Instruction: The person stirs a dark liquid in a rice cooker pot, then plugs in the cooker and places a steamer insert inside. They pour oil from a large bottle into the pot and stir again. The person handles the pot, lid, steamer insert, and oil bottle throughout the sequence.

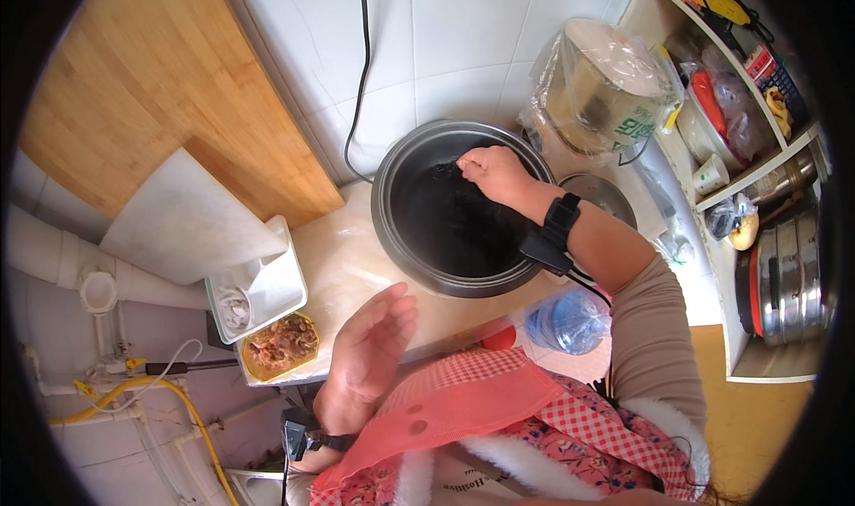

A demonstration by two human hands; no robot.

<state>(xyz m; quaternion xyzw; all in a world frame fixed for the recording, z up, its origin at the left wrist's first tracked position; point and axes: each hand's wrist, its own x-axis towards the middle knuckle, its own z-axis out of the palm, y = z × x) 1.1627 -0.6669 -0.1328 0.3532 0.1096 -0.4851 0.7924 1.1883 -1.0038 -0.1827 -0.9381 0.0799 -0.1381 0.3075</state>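
Note:
A large round black pot [434, 232] stands on a pale counter against the tiled wall, its inside dark. Over the pot, my right hand [497, 175] is closed with the fingertips pinched together; whether something small is between them cannot be told. My left hand [377, 339] is held above the counter's front edge, palm turned up and a little cupped, with nothing seen in it. To its left sits a yellow-rimmed dish of pieces that look like cut meat [280, 347], beside a white plastic tray [294, 275].
A large wooden board [167, 72] and a thin white sheet [194, 219] lean at the left. Behind right stands a plastic-wrapped container [601, 92]. A round lid [601, 195] lies right of the pot. Open shelves [741, 185] with a steel pot [788, 279] are at the far right.

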